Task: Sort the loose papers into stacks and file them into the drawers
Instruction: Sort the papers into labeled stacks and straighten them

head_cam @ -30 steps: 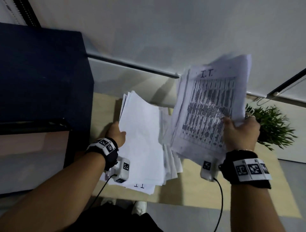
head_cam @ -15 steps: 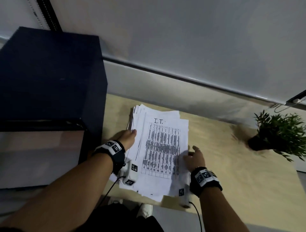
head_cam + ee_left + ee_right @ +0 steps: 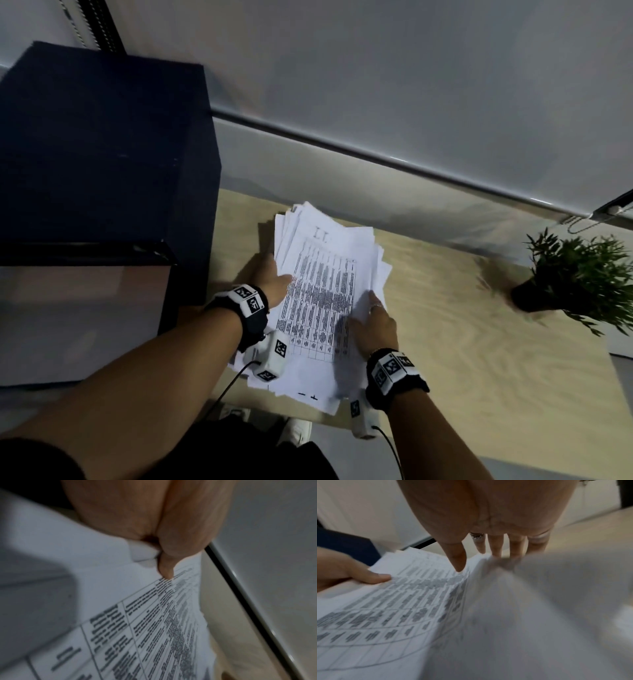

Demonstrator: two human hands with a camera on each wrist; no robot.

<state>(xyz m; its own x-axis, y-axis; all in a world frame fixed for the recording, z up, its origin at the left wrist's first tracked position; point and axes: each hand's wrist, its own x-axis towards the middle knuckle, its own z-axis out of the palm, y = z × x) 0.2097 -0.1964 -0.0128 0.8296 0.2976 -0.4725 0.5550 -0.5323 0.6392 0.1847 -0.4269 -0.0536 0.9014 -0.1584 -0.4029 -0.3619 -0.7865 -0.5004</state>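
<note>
A loose stack of white papers (image 3: 329,267) lies on the wooden table (image 3: 479,359), its top sheet a printed table headed "I.T.". My left hand (image 3: 274,284) grips the stack's left edge, with the thumb (image 3: 165,572) pressed on the top sheet (image 3: 137,628) and the fingers hidden beneath. At the right edge, my right hand (image 3: 371,315) pinches the top sheets (image 3: 402,601). Its thumb (image 3: 458,563) is on the print, and its fingers (image 3: 496,547) are behind the raised, blurred edge. My left hand (image 3: 368,577) also shows in the right wrist view.
A dark blue cabinet (image 3: 102,154) stands against the stack's left side, with a pale front panel (image 3: 82,318) below its top. A small potted plant (image 3: 575,274) sits at the table's far right. A grey wall with a metal rail (image 3: 376,161) runs behind the table.
My right hand lowered the "I.T." bundle it was holding up onto the stack, let go, then moved onto the right edge and raised it. My left hand stayed at the left edge.
</note>
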